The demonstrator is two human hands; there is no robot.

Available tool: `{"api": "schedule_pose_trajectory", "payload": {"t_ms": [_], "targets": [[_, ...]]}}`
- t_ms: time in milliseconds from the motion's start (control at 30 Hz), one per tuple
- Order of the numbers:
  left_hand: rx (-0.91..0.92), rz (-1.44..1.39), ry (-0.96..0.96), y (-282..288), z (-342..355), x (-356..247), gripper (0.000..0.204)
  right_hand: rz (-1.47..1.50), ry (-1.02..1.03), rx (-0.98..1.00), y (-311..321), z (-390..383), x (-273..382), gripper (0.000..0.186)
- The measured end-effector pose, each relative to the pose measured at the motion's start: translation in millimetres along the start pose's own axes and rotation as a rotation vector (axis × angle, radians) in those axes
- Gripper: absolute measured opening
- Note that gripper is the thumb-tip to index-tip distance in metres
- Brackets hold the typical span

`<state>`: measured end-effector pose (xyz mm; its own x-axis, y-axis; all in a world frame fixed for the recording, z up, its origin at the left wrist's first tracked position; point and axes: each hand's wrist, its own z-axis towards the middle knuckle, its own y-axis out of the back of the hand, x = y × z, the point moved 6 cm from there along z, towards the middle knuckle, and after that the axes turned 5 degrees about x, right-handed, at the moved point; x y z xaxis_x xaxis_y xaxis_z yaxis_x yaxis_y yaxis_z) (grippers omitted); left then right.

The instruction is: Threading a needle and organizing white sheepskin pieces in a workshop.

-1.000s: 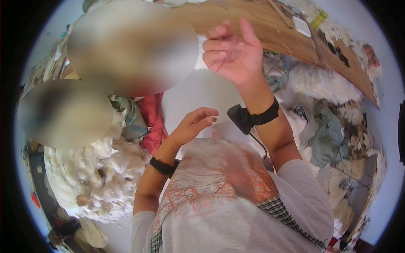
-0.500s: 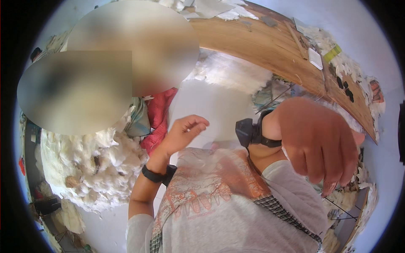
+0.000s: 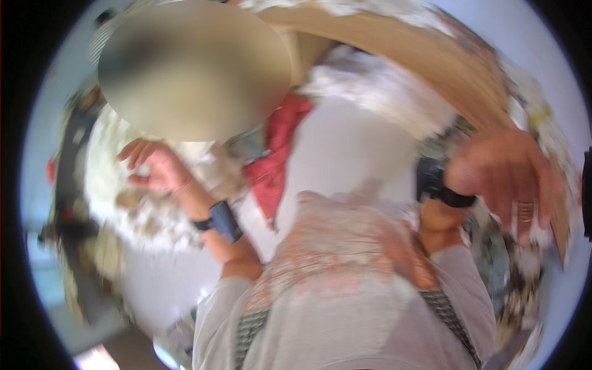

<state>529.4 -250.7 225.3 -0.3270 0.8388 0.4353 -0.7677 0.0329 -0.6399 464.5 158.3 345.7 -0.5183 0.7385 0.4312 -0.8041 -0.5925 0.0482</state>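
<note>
At the middle left, my left hand (image 3: 154, 166) is raised with its fingers apart and loosely bent, holding nothing, in front of a heap of white fluffy fibre (image 3: 108, 185). My right hand (image 3: 496, 179) hangs palm down at the right, near the edge of a wooden board (image 3: 462, 86), its blurred fingers loosely apart and pointing down. A small banded patch on one finger is too blurred to make out. Each wrist has a black strapped device, the left (image 3: 225, 222) and the right (image 3: 431, 182). Between the hands lies a pale floor (image 3: 351, 142).
A red cloth (image 3: 283, 129) lies left of centre on the floor. More white fibre (image 3: 370, 80) lies along the board at the back. A dark shelf-like edge (image 3: 77, 172) runs down the far left, and mixed scraps lie at the right. The upper left is blurred out.
My right hand has dropped from raised, palm up, to palm down at the right. My left hand has swung left with fingers spreading. The view has turned and is now motion-blurred.
</note>
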Motion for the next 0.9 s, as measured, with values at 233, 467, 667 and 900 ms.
{"api": "schedule_pose_trajectory", "payload": {"t_ms": [233,467,667,900], "targets": [[0.33,0.095,-0.033,-73,-8,-23,0.022,0.047,-0.261,-0.207,41,-36,-41,0.034],[0.783,0.186,0.311,-151,-36,48,0.014,0.143,-0.563,-0.026,55,-34,-109,0.042],[1.13,0.245,0.918,-179,-57,99,0.019,-0.62,-1.305,-0.265,62,-86,-147,0.032],[0.754,0.579,0.783,-99,-17,52,0.039,-0.719,-1.566,-0.401,73,-132,-160,0.027]]}}
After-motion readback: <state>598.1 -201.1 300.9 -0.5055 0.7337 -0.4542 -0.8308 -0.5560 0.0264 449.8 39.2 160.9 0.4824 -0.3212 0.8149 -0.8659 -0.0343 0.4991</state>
